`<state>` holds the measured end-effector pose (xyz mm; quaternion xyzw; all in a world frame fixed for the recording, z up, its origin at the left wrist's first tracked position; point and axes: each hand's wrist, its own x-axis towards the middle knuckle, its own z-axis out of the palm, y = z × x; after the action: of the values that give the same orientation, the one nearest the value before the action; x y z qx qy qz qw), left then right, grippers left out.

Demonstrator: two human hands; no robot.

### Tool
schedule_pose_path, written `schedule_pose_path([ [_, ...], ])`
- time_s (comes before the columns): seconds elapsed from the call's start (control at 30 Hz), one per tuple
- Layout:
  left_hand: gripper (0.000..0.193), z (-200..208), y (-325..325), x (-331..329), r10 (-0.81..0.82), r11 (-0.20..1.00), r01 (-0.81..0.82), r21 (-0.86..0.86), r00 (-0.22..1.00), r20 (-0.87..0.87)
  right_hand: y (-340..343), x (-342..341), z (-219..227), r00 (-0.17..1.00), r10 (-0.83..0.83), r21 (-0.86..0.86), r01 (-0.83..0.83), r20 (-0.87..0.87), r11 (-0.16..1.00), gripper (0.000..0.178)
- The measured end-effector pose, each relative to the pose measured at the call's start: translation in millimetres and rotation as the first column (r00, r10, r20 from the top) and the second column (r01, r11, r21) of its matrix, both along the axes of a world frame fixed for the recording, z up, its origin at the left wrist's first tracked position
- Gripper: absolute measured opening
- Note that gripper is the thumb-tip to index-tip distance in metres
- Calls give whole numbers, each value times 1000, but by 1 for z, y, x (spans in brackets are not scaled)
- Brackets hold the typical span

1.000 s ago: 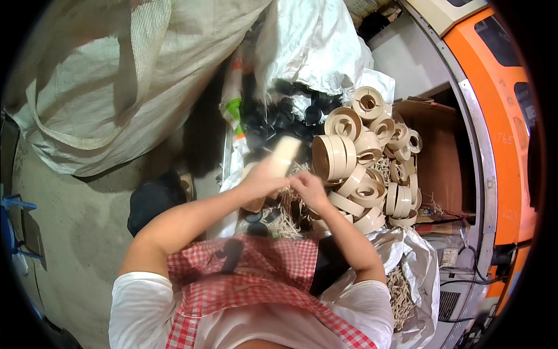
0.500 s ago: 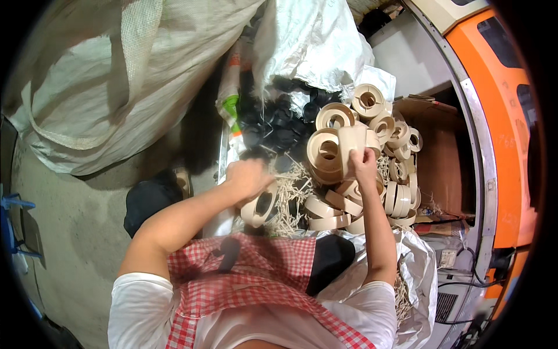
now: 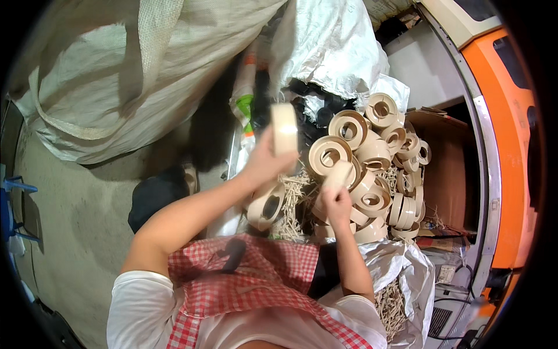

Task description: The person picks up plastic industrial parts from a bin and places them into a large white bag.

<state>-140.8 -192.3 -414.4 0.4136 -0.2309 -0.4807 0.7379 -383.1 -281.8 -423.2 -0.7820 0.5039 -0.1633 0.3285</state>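
Beige ring (image 3: 285, 128) clamped in the fingers of the left hand (image 3: 267, 158), seen from where I stand; second ring (image 3: 339, 174) pinched by the right hand (image 3: 338, 206); heaped rings (image 3: 374, 156) just beyond its fingertips

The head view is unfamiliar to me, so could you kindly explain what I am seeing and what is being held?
Certainly. There is no machine arm here: these are a person's own bare hands. The picture comes from the left of two fisheye cameras worn on the head, looking down, so straight edges bend near the rim.

The left hand holds a beige ring. The right hand grips a second ring, slightly blurred, over the pile of beige rings. Thin pale strips lie between that pile and a separate ring near the left forearm. Beyond are dark pieces, too dim to make out clearly, and a white sack.
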Motion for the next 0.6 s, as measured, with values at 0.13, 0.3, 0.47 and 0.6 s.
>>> schedule_pose_path([
  [0.13, 54, 10, 4, 41, 286, 953, -291, 83, 956, 65, -4, 16, -26, 804, 300, -290, -491, -513, 821, 33],
  [0.3, 53, 27, 8, 53, 361, 926, -362, 110, 932, 22, -32, 138, -46, 885, 435, -392, -463, -164, 795, 49],
  [0.47, 63, 22, 0, 57, 348, 911, -392, 128, 897, 274, -69, 199, -117, 768, 598, -185, -637, -228, 748, 59],
  [0.6, 72, 14, -2, 53, 361, 893, -427, 144, 868, 340, -82, 188, -124, 774, 560, -76, -603, -295, 794, 62],
])
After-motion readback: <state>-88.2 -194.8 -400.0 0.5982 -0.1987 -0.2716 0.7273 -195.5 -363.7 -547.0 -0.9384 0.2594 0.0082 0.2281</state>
